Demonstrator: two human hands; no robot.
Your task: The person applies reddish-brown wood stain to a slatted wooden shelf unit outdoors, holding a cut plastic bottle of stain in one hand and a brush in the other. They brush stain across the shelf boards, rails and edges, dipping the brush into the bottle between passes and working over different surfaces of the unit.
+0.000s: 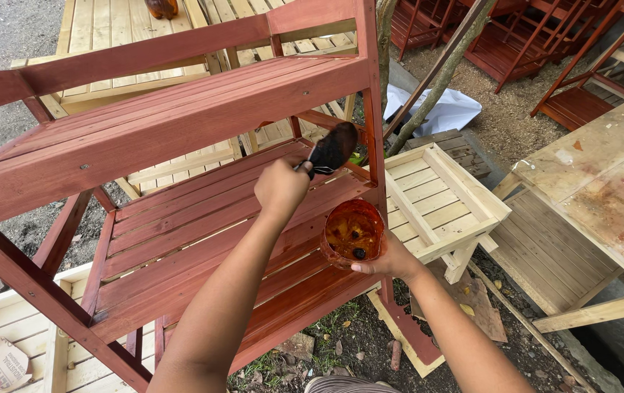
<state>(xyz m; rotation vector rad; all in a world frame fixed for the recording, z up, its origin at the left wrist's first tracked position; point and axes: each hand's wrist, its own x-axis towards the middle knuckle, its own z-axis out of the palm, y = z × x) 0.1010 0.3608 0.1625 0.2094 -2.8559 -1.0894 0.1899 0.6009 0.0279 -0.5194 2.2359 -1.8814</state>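
Outdoor yard, dirt and gravel ground, sparse grass. One red-stained slatted rack (181, 182) up front with two shelves. Left hand (281, 185) closed round a brush (332, 149), bristles on the lower shelf by the rear right post. Right hand (392, 260) grips one cup (353, 233) of orange stain at the shelf's right edge. Unpainted racks (443, 200) around, more red ones (516, 36) far back. Plywood surface (610, 182) at right, thin tree trunk (443, 73) behind.

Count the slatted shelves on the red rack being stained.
2: the top shelf at upper left, and the lower shelf under the left hand with the brush. Others may be hidden.
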